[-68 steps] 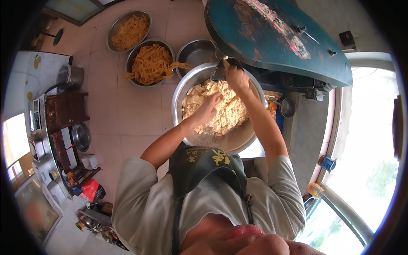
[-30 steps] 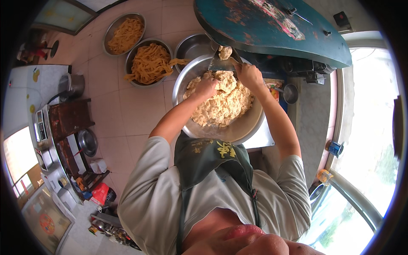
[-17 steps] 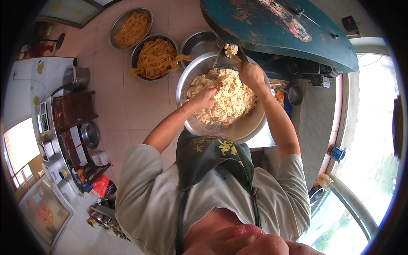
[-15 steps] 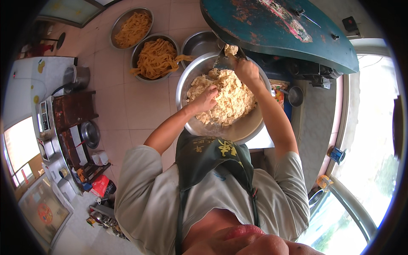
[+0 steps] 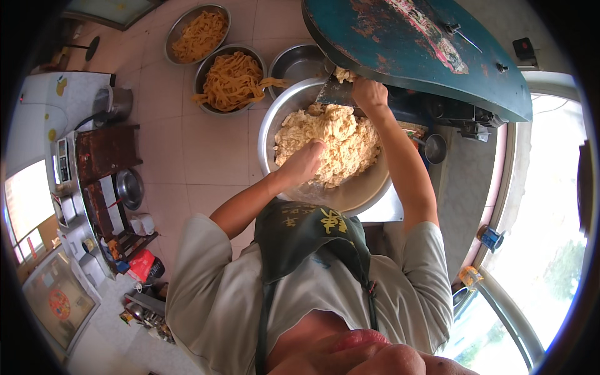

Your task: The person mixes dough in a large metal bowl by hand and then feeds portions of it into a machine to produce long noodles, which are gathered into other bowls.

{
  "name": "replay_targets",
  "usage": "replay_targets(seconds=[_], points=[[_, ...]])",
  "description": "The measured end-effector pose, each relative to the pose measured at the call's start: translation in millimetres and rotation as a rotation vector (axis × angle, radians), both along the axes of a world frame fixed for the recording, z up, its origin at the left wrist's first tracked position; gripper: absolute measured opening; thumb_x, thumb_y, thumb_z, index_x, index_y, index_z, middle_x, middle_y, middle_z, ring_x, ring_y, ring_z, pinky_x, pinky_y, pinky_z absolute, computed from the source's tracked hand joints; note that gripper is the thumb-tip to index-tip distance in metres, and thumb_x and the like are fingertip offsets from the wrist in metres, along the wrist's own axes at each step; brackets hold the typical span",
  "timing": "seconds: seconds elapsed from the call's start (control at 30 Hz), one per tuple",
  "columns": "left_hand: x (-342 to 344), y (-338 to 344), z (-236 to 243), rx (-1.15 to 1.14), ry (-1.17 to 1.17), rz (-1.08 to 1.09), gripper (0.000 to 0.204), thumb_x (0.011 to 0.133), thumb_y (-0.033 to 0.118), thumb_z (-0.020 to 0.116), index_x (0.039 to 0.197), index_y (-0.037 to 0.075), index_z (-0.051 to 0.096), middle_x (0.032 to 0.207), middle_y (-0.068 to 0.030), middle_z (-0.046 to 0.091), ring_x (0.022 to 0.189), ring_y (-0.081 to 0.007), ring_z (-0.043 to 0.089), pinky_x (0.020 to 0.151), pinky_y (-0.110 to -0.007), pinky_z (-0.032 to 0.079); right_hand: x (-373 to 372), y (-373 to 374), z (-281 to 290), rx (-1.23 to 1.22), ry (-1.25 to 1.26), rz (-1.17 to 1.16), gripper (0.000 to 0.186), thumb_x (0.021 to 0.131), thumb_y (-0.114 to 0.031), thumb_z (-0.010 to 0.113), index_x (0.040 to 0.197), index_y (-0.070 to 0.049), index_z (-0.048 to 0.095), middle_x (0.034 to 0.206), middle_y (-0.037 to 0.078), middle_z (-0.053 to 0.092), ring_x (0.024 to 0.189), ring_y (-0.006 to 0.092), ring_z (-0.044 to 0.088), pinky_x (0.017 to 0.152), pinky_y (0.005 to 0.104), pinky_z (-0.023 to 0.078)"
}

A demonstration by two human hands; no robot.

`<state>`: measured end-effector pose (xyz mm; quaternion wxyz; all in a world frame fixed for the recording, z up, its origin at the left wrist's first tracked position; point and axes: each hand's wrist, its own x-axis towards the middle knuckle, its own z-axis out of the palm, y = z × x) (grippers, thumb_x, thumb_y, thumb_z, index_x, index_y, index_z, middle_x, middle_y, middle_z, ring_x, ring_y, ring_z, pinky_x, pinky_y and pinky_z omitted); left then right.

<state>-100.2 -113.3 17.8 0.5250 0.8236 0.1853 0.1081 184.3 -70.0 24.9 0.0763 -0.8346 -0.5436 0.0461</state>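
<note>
A wide steel bowl (image 5: pixel 269 134) in front of me holds a heap of crumbly, pale yellow dough (image 5: pixel 350 150). My left hand (image 5: pixel 303 164) is closed against the near left part of the heap, its fingers curled into the dough. At the bowl's far right edge, my right hand (image 5: pixel 370 95) grips a flat, dark metal dough scraper (image 5: pixel 334 94). A lump of dough (image 5: pixel 344 75) shows just beyond the scraper, at the edge of the green machine (image 5: pixel 375 44). My right fingers hide the scraper's grip.
Two bowls of wide yellow noodles (image 5: pixel 232 81) (image 5: pixel 199 36) stand on the tiled floor at the far left. Another steel bowl (image 5: pixel 294 65) sits behind the dough bowl. A small pan (image 5: pixel 434 149) lies at right, and a wooden stand (image 5: pixel 109 153) is at left.
My right hand has shifted slightly right and nearer me with the scraper, its dough lump now partly behind the machine's edge. My left fingers have curled more tightly in the dough.
</note>
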Motion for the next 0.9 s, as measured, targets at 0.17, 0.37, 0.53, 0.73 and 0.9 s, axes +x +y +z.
replay_targets(seconds=[0.17,0.37,0.53,0.73,0.9], points=[[-15.2,10.6,-24.6,-0.047,0.284,0.083,0.037,0.094,0.013,0.060,0.121,-0.007,0.043,0.113,-0.0266,0.055,0.110,-0.0368,0.060,0.089,-0.042,0.050,-35.4,-15.3,19.6,0.026,0.080,0.035,0.053,0.097,-0.041,0.050,0.073,0.001,0.070,0.069,0.029,0.066,0.066,0.0421,0.070,0.064,0.0501,0.058],[-11.5,22.7,-24.6,-0.180,0.346,-0.028,0.049,0.093,0.020,0.064,0.124,-0.010,0.041,0.115,-0.0297,0.056,0.109,-0.0324,0.063,0.079,-0.037,0.054,-31.3,-12.2,0.5,-0.159,0.072,-0.078,0.047,0.099,-0.040,0.046,0.102,0.002,0.068,0.082,0.026,0.069,0.082,0.0436,0.070,0.074,0.0507,0.057],[-2.6,19.9,-60.1,-0.193,0.340,-0.123,0.041,0.086,0.014,0.064,0.116,-0.007,0.045,0.102,-0.0182,0.055,0.088,-0.0289,0.060,0.074,-0.041,0.049,-25.6,11.7,6.4,-0.145,0.116,-0.057,0.043,0.098,-0.037,0.047,0.100,-0.001,0.070,0.081,0.026,0.070,0.074,0.0432,0.069,0.070,0.0499,0.058],[-3.3,23.7,-32.5,-0.196,0.221,0.023,0.031,0.078,0.012,0.075,0.097,0.000,0.053,0.091,-0.0115,0.053,0.081,-0.0199,0.060,0.069,-0.036,0.050,-36.2,-24.7,0.9,-0.057,0.077,-0.046,0.049,0.100,-0.040,0.044,0.106,0.003,0.065,0.076,0.030,0.067,0.073,0.0451,0.069,0.069,0.0536,0.057],[39.9,52.5,0.8,-0.113,0.170,0.126,0.031,0.082,0.012,0.077,0.094,0.005,0.050,0.087,-0.0096,0.059,0.074,-0.0200,0.063,0.066,-0.035,0.054,-9.5,6.3,-11.0,-0.070,0.125,-0.104,0.048,0.098,-0.042,0.048,0.088,0.000,0.066,0.078,0.030,0.068,0.075,0.0455,0.069,0.069,0.0532,0.057]])
